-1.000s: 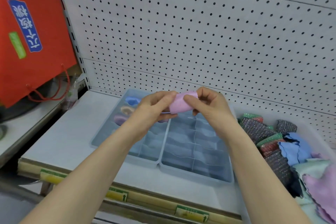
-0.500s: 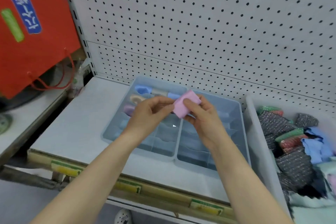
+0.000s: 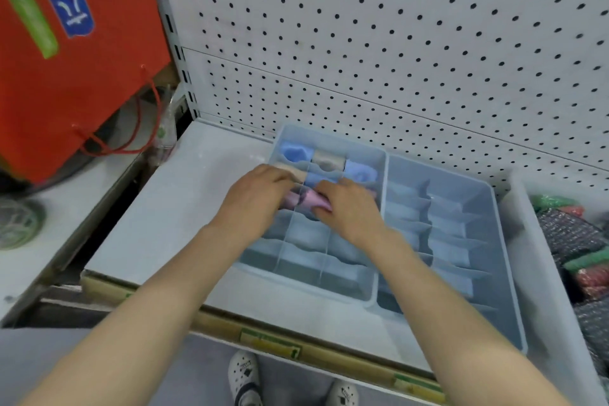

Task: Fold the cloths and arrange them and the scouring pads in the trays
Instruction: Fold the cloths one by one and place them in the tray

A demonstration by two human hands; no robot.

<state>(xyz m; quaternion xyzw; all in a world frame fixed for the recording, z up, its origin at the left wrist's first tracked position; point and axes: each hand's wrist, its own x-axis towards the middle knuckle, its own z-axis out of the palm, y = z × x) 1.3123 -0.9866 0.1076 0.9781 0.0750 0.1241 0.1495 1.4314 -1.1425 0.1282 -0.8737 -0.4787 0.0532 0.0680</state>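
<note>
Pink cloth (image 3: 312,198) lowered from mid-air — now into left tray (image 3: 333,139).

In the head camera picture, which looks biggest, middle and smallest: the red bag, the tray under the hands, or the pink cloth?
Largest: red bag, though the frame crops it.
Then the tray.
Smallest: pink cloth.

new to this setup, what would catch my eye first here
The left hand and right hand meet mid-frame, holding a small folded pink cloth in a compartment of the left pale blue divided plastic tray. A big red fabric bag shows at upper left; glittery dark scouring pads lie in the white plastic bin at far right.
</note>
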